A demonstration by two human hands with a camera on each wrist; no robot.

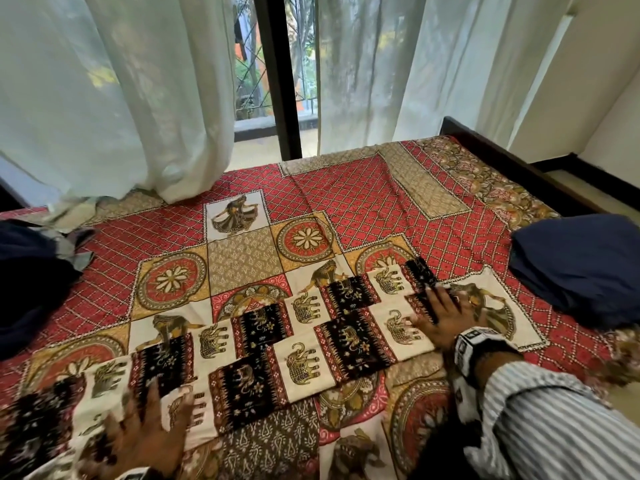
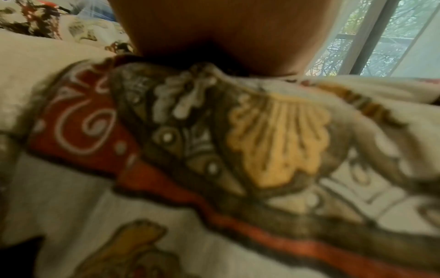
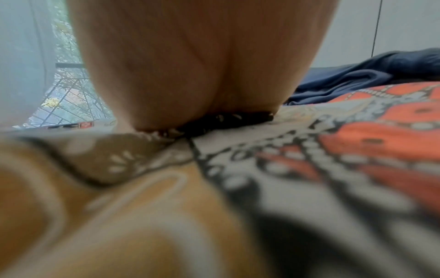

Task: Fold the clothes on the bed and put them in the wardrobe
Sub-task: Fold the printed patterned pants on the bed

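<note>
flat, both hands press the elephant-print cloth.

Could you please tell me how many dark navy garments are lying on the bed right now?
2: one navy garment at the bed's right edge, another navy garment at the left edge, partly cut off by the frame. More may lie outside view.

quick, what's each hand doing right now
Left hand: open, fingers spread flat on the elephant-print cloth.
Right hand: open, fingers spread flat on the cloth's far end.
</note>
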